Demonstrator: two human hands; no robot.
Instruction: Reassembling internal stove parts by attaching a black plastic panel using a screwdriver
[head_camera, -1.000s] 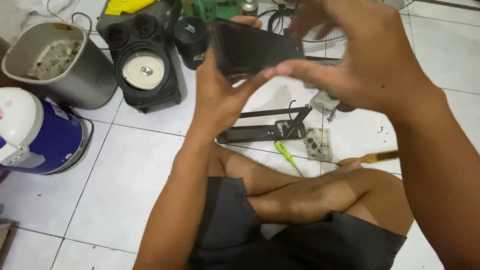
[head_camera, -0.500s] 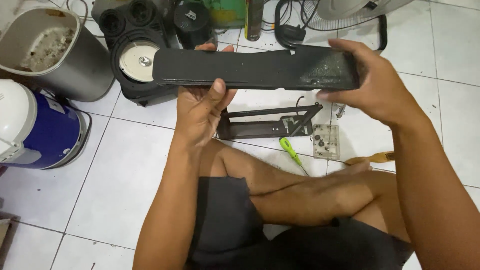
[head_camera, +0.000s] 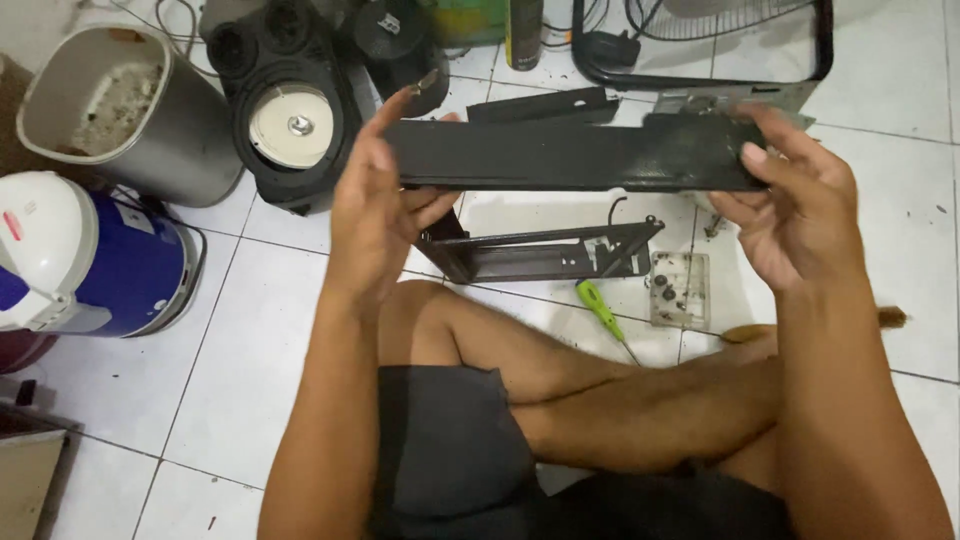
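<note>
black metal panel (head_camera: 570, 155) lies level across my front, long axis left to right above my crossed legs, my left hand (head_camera: 375, 215) pinching its left end and my right hand (head_camera: 800, 215) gripping its right end.

1. The long black panel (head_camera: 570, 155) is flat and thin, like a board. It looks dull and a bit dusty.
2. It lies sideways in the air, almost level, above the white tile floor.
3. Its left end rests in one hand, and its right end rests in the other hand.
</note>
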